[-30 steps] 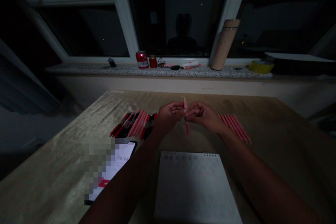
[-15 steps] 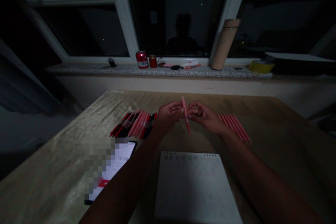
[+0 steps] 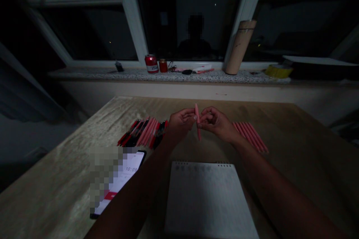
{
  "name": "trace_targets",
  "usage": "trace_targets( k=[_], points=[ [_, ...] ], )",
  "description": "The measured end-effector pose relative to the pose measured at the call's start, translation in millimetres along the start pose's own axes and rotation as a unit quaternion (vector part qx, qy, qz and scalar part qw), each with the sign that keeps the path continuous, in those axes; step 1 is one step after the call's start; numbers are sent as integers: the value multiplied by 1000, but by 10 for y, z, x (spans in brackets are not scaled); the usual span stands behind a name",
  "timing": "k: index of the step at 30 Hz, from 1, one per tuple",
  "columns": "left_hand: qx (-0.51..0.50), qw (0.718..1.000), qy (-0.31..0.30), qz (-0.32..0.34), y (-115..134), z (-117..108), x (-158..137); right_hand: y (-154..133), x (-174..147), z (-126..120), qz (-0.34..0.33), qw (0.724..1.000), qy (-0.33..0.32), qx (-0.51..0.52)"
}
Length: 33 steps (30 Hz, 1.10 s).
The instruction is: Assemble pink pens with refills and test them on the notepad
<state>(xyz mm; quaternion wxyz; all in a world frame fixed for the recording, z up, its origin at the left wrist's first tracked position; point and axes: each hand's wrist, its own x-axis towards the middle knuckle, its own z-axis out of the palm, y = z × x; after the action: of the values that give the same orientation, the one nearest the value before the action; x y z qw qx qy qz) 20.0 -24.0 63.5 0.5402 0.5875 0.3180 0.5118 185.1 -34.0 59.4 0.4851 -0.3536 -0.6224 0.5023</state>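
From where I stand, the sandy-coloured table (image 3: 70, 164) fills the lower half of the frame, with the speckled windowsill (image 3: 134, 75) crossing above it. On the table, a mixed pile of pens (image 3: 147, 134) lies left of centre and a neat row of pink pens (image 3: 250, 137) lies right of centre. Between them, at mid-frame, the left hand (image 3: 181, 123) pinches a pink pen (image 3: 197, 113) between thumb and fingers, nearly upright in view. The right hand (image 3: 214, 123) has its curled fingertips at the pen's lower half; whether they pinch or merely touch, I can't tell.

I'd judge the handling partway along: one pen is in hand and both groups lie loose, though which are done and which are left doesn't show.

Counting down by size: one spiral notepad (image 3: 204, 198) at bottom centre, one phone (image 3: 123, 179) at lower left, one red-and-white can (image 3: 152, 63) on the sill, at least five pens in the row, and a pile too overlapped to count.
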Motion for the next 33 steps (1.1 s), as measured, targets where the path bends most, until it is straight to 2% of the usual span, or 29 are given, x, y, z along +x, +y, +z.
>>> trace_targets(
  k=[12, 23, 29, 33],
  points=[
    [7, 1000, 23, -7, 23, 44, -17, -18, -8, 13, -11, 1000, -2, 2],
    [-18, 1000, -7, -12, 2, 6, 1, -21, -17, 13, -2, 1000, -11, 3],
    [10, 1000, 18, 11, -2, 14, 3, -5, -14, 12, -1, 1000, -1, 10],
    [-10, 1000, 16, 1, -31, 9, 25, -8, -15, 18, -7, 1000, 0, -2]
  ],
)
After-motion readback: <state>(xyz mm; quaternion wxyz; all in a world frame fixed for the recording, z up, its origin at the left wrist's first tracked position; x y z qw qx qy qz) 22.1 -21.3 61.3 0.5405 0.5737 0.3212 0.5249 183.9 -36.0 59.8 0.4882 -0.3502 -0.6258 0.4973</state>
